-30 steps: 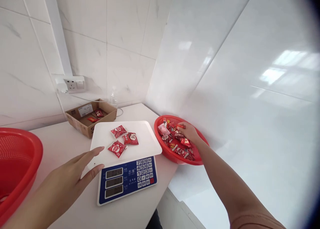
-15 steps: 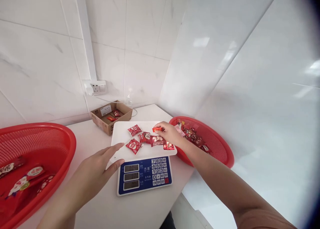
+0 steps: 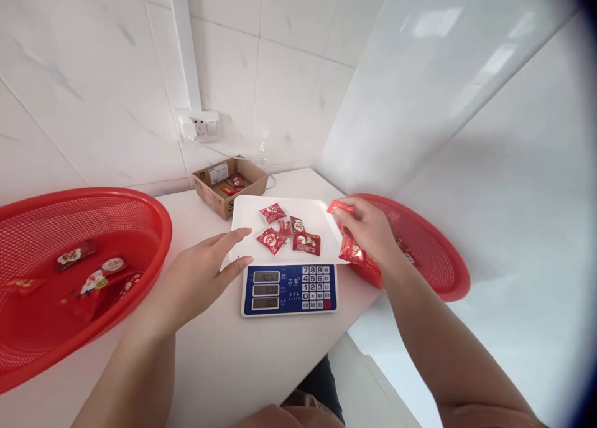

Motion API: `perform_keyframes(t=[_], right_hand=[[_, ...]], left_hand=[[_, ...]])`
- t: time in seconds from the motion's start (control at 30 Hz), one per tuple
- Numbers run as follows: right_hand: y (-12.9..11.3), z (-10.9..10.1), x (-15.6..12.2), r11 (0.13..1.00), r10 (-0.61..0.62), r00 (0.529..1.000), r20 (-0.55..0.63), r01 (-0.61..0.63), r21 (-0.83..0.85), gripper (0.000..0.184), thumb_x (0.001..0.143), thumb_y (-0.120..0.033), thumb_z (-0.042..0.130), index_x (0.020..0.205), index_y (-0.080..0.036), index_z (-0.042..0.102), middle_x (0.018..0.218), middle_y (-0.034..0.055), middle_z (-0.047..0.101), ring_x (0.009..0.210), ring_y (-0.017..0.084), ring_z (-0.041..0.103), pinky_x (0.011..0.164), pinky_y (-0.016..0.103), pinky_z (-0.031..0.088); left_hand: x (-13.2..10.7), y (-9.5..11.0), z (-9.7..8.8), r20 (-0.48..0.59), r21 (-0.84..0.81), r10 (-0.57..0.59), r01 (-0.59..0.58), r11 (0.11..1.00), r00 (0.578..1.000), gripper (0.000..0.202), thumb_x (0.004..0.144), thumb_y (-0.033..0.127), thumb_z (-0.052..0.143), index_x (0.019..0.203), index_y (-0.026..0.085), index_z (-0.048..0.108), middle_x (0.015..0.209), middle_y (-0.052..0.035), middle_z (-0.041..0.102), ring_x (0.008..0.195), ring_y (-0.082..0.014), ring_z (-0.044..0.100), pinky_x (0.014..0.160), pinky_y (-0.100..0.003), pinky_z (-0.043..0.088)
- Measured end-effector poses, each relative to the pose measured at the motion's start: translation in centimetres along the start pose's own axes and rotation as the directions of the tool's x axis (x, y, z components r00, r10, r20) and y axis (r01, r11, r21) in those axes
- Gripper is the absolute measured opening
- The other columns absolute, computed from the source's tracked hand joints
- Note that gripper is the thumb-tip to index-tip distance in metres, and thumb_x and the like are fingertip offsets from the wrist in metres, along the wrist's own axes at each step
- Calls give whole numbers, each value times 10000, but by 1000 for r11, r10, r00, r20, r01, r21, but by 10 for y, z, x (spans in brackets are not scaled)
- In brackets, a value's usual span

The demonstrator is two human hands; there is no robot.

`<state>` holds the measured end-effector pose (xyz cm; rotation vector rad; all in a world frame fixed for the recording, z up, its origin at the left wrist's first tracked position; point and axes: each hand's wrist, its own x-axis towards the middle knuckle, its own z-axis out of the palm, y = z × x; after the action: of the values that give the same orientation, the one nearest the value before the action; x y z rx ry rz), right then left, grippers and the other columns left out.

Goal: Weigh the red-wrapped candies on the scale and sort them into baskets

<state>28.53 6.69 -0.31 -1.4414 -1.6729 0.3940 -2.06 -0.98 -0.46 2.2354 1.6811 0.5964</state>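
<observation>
My left hand (image 3: 200, 272) is open, thumb and fingers apart, at the left edge of the white tray (image 3: 242, 210) on top of the scale. Several red candy packets (image 3: 272, 241) lie grouped on the middle of that tray. Over its right edge, my right hand (image 3: 368, 226) is closed on a small red candy packet (image 3: 339, 206), pinched between thumb and fingers. Another shiny red packet (image 3: 351, 249) shows just below this hand; whether the hand grips it I cannot tell. In front of the tray is the scale's blue keypad and display panel (image 3: 289, 289).
To the left stands a large red mesh basket (image 3: 161, 229) with several packets inside. A second red basket (image 3: 448, 272) sits at the right, partly behind my right arm. Behind the tray is a cardboard box (image 3: 212, 198) with a few packets. A wall socket (image 3: 200, 127) is above it.
My right hand has moved from over the tray's packets to its right edge, still pinching a small red packet. The packets on the tray have shifted. The camera view has tilted down.
</observation>
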Motion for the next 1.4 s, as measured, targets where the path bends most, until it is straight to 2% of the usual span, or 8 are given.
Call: perform_keyframes(t=[0.23,0.5,0.77,0.9,1.0,1.13,1.3,1.4], right_hand=[[2,4,-69,908,286,891,-353,-134,398,326,773,-447,673,988,-204,641,643,-34,569,545,117,554,512,265,487],[-30,35,-92,866,145,937,-316,34,499,230,807,-401,658,956,-232,616,681,-28,607,540,113,581,501,248,498],[-62,70,-120,783,20,998,-67,26,622,170,908,-397,514,966,-260,596,760,-15,626,402,70,460,333,204,378],[-58,68,-114,871,-163,966,-200,236,431,183,931,-311,481,1020,-294,639,986,40,630,810,156,638,649,290,558],[-56,68,-113,883,-358,923,-140,383,270,319,957,-271,413,1193,-348,614,1211,58,568,1175,215,529,972,415,477],[-49,71,-115,865,-452,892,7,436,250,467,983,-361,320,1449,-355,349,1455,59,404,1352,243,370,1085,476,371],[-10,58,-77,981,-146,980,-136,161,110,470,952,-388,396,1404,-267,433,1426,98,472,1275,247,467,1050,486,399],[16,45,-48,994,-4,1000,-10,3,-113,394,884,-390,510,1209,-199,625,1252,124,614,1201,274,520,1048,508,386]], left_hand=[[2,3,-1,-95,-115,-99,88,989,991,468,906,558,404,1287,310,514,1235,-47,658,961,-260,671,789,-382,507],[-6,47,37,233,-542,217,-59,838,948,559,872,518,517,1376,294,427,1225,-82,651,1088,-263,615,890,-386,481],[-6,58,50,441,-815,227,282,506,868,705,879,259,526,1489,336,180,898,-17,618,804,-173,592,690,-332,524],[-2,52,44,420,-895,266,346,281,868,672,876,324,573,1464,374,251,1035,-41,579,856,-164,579,709,-339,559],[0,49,43,364,-930,277,327,171,890,643,848,421,622,1422,389,334,1208,-60,531,913,-174,587,688,-313,581],[5,45,45,334,-942,146,329,63,931,527,855,474,597,1330,285,471,1066,-59,590,720,-112,596,605,-255,575],[13,33,32,199,-973,-131,212,93,971,416,820,469,639,1164,249,556,910,-11,594,662,-107,602,554,-225,565],[14,24,19,67,-983,-244,105,148,968,426,782,493,671,1119,255,568,875,7,596,656,-105,581,534,-214,560]])
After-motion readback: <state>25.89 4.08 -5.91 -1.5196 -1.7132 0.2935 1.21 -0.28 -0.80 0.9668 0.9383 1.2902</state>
